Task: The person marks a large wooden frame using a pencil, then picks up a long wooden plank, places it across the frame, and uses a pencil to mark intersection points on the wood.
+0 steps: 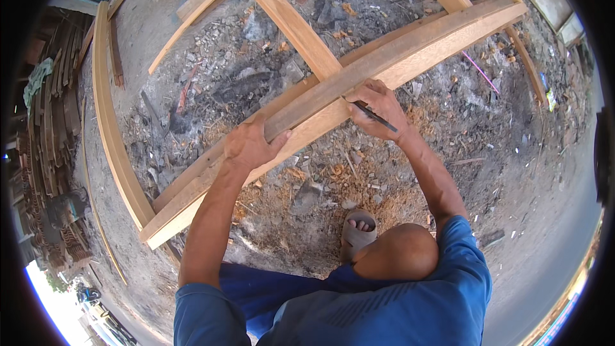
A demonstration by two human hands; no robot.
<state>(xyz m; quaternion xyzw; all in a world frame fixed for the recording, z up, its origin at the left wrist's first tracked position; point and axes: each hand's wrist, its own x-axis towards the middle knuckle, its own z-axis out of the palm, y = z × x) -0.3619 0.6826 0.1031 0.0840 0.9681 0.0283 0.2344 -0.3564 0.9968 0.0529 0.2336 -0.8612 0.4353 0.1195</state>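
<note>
A long wooden beam (307, 129) runs slantwise across the view, with a darker, weathered upper face and a pale near side. My left hand (250, 147) grips it left of its middle, fingers over the upper face and thumb stretched along the near edge. Further right, my right hand (382, 112) is closed around a slim dark pencil-like stick (375, 116). Its fingertips rest against the beam's near edge, close to where a crosspiece (295, 29) meets the beam from the far side. The stick's tip is hidden by my fingers.
Another crosspiece (118, 128) joins the beam's left end, and more join near its right end. Stacked boards (48, 134) stand at far left. Rubble and wood chips cover the dirt ground (448, 173). A thin pink stick (480, 72) lies beyond the beam. My sandalled foot (359, 230) is close by.
</note>
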